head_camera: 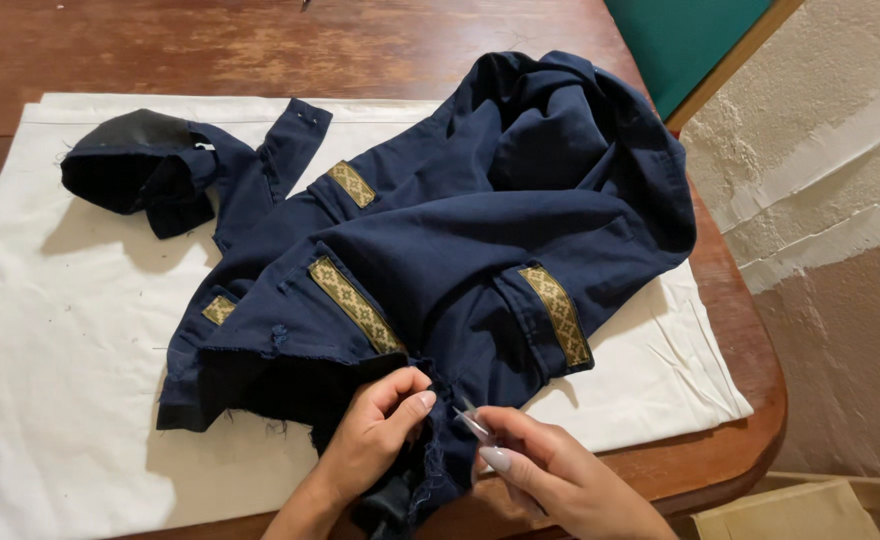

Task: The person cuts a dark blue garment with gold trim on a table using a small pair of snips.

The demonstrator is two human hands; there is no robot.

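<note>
Pinching navy trousers (pixel 440 250); left hand (pixel 375 435), right hand (pixel 550 465) holding metal tool (pixel 472 424).

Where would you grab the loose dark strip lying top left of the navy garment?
Probably pinch the dark strip at its squared free end, coming from above on the far side. That end lies flat and clear on the white cloth; its other end runs into the bunched navy garment.

A navy blue garment (pixel 460 230) is trimmed with gold bands (pixel 355 303) woven in a diamond pattern. It is laid on an off-white cloth (pixel 60 330) over a reddish-brown bench (pixel 210 45); a green panel (pixel 685 35) is seen at one o'clock.
</note>
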